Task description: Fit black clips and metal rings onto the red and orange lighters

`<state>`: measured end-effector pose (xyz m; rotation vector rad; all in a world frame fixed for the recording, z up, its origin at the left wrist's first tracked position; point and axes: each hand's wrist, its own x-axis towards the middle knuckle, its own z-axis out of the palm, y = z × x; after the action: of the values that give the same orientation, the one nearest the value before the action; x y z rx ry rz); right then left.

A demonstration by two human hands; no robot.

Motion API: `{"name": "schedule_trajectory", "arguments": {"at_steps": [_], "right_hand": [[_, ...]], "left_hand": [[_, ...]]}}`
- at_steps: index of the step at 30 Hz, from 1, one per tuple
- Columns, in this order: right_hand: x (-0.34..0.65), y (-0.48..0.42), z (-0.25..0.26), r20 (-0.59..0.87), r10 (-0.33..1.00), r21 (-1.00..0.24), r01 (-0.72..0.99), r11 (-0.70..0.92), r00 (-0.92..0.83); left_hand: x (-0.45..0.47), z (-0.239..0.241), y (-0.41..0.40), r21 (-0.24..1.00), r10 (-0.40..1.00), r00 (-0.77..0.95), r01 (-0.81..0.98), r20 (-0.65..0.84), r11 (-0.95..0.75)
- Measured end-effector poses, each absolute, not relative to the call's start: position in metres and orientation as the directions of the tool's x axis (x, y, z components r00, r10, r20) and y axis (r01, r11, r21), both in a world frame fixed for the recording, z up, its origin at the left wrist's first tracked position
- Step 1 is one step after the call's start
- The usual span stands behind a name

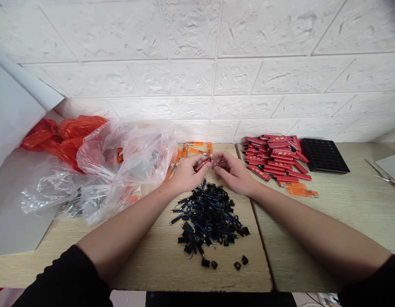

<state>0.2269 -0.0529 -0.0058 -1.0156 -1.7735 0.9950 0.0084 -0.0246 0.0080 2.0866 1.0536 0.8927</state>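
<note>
My left hand is closed around a slim red lighter case with a black end, held above the table's middle. At that black end, the fingertips of my right hand are pinched together; whatever they grip is too small to make out. Just below both hands spreads a heap of small black parts, many with blue wires. Several orange translucent lighter bodies lie behind my hands by the wall.
Right of my hands is a pile of red lighter cases, with a black gridded tray beside it. More orange bodies lie in front. Clear plastic bags and a red bag crowd the left. A seam divides the tabletop.
</note>
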Motion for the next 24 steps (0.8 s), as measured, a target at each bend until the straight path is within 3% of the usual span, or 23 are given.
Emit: {"name": "schedule_trajectory", "arguments": {"at_steps": [17, 24], "right_hand": [[0.225, -0.054, 0.001, 0.294, 0.872, -0.875, 0.256, 0.41, -0.391], [0.225, -0.054, 0.001, 0.285, 0.867, -0.88, 0.246, 0.405, -0.408]], "left_hand": [[0.008, 0.012, -0.021, 0.846, 0.848, 0.446, 0.298, 0.285, -0.441], [0.007, 0.012, -0.02, 0.844, 0.86, 0.443, 0.333, 0.254, -0.421]]}}
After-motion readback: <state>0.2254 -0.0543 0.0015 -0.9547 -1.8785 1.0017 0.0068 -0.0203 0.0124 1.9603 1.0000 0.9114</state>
